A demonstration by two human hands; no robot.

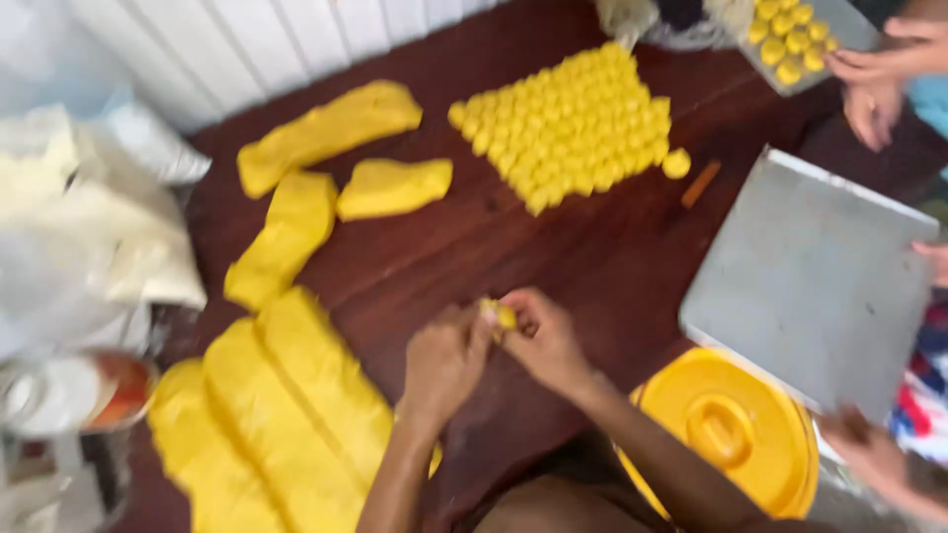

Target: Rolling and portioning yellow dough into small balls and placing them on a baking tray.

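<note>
Pinching dough piece (pixel 501 315), left hand (pixel 444 360), right hand (pixel 545 341)

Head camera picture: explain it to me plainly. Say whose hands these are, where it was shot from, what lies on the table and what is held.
There is no machine here. One camera sits on a person's head and looks down at their own bare hands. The left hand and right hand meet over a dark wooden table and pinch a small yellow dough piece between them. On the table lie long yellow dough slabs, a tight cluster of small dough balls, a bare grey metal tray and a round yellow lid. The hands at the right edge belong to other people; one is at a second tray of balls.
</note>
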